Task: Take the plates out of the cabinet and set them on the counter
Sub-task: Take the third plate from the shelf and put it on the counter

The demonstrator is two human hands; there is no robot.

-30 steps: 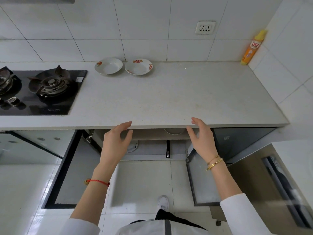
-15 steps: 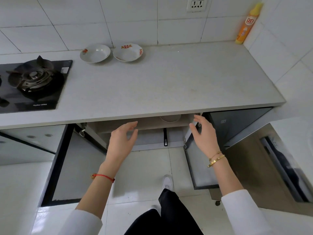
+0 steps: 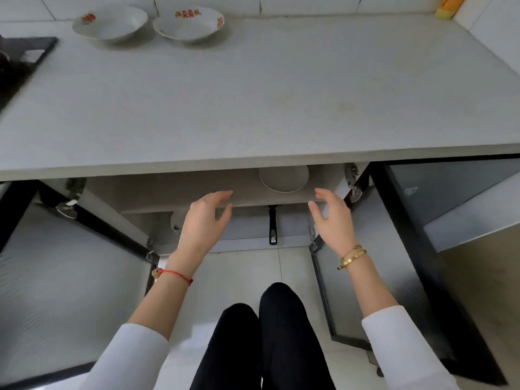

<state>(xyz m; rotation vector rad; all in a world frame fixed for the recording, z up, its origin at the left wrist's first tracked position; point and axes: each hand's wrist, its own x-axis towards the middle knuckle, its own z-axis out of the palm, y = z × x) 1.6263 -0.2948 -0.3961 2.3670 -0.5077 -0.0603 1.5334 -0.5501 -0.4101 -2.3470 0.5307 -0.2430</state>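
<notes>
Both hands, left hand (image 3: 204,220) and right hand (image 3: 332,218), are empty, fingers spread, held apart at the cabinet shelf (image 3: 168,192) front edge. White plate (image 3: 283,178) lies on that shelf beyond and between them, nearer the right hand; round, no long axis. Two plates (image 3: 109,22) sit far beyond on the counter (image 3: 281,102).

No legible text anywhere. Two plates on the table carry red printed marks: left plate (image 3: 110,22) on its far-left rim, right plate (image 3: 188,23) on far and right rims; can't tell characters from pattern. Small pale sticker (image 3: 411,190) on the dark cabinet panel at right: unreadable.
</notes>
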